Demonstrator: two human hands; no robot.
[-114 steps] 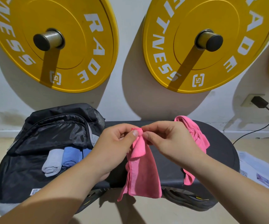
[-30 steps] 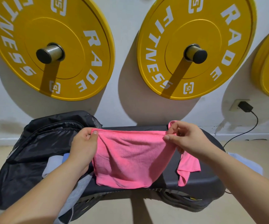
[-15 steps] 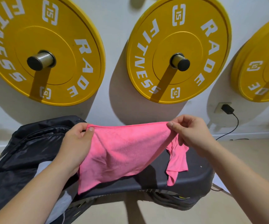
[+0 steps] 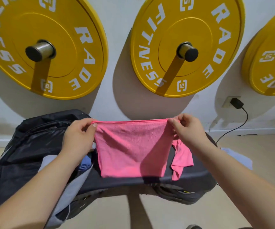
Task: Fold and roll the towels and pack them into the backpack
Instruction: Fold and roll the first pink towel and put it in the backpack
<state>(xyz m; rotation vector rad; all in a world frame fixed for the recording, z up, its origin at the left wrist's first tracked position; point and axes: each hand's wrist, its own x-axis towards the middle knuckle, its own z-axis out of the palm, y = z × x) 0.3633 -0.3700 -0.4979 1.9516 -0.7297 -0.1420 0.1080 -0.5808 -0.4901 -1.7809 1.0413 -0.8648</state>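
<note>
Pink towel (image 4: 133,146) hangs spread over the worktop (image 4: 191,176), its top corners pinched by the left hand (image 4: 79,138) and the right hand (image 4: 188,131). The black backpack (image 4: 26,154) lies open at the worktop's left end, a blue towel (image 4: 84,161) inside. Behind the worktop, yellow wall plates (image 4: 59,30) read "RADE FITNESS".

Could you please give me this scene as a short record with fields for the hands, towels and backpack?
left hand: pinches the top left corner of the held pink towel
right hand: pinches its top right corner
held pink towel: opened out, top edge taut, hanging over the bench
second pink towel: crumpled on the bench, by the right wrist
backpack: open, at the left; a blue towel shows inside
wall: yellow weight plates on pegs
</note>
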